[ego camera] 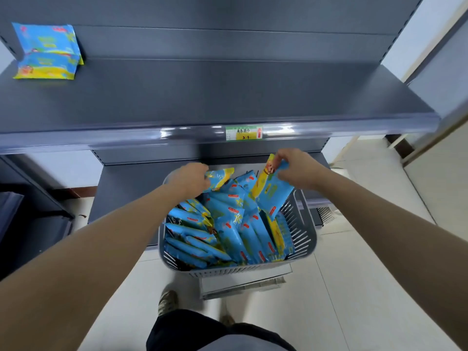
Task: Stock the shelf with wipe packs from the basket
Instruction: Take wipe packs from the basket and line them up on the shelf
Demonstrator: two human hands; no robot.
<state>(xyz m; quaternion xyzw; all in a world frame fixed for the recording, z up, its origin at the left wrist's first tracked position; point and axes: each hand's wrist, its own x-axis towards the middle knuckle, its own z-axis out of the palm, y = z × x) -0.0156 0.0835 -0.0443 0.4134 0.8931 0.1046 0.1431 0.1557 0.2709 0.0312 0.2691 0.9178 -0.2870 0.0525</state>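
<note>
A grey slatted basket full of several blue and yellow wipe packs stands below the shelf. My left hand grips one pack at the basket's far left edge. My right hand pinches the top of another pack, lifted partly out at the far right. The dark grey shelf runs across the view above the basket. Two wipe packs are at its far left: one leaning upright against the back panel, one lying flat in front of it.
A price tag sits on the shelf's front rail above the basket. A lower shelf lies behind the basket. Pale floor tiles spread to the right, and my shoes stand below the basket. A dark unit stands at the left.
</note>
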